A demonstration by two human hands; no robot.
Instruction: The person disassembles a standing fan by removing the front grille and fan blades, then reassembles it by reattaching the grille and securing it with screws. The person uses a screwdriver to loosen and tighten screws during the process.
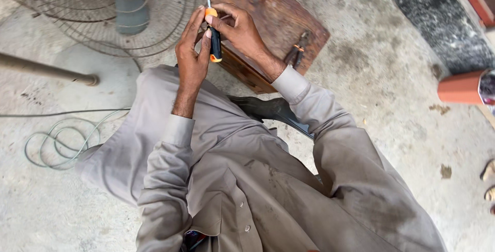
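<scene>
Fingers of the left hand curl around the black and orange handle of a screwdriver, with the thumb and forefinger closed on its upper part. The right hand comes in from the other side, its fingertips pinching the orange collar at the top of the handle where the thin metal shaft begins. Both hands are closed on the tool, and it stands nearly upright, the shaft running up out of the top of the view so that its tip cannot be seen.

The screwdriver is held in the air above the person's lap, just in front of a worn wooden board that rests on the concrete floor. A pair of pliers with dark red grips lies on the board near its right edge, well apart from the hands.

To the upper left lies a round wire fan guard, with a grey motor housing showing through it. A metal pole runs in from the left edge, and a pale green cable lies coiled on the floor below it. At the right edge stands a terracotta-coloured pot; what it holds cannot be made out.
</scene>
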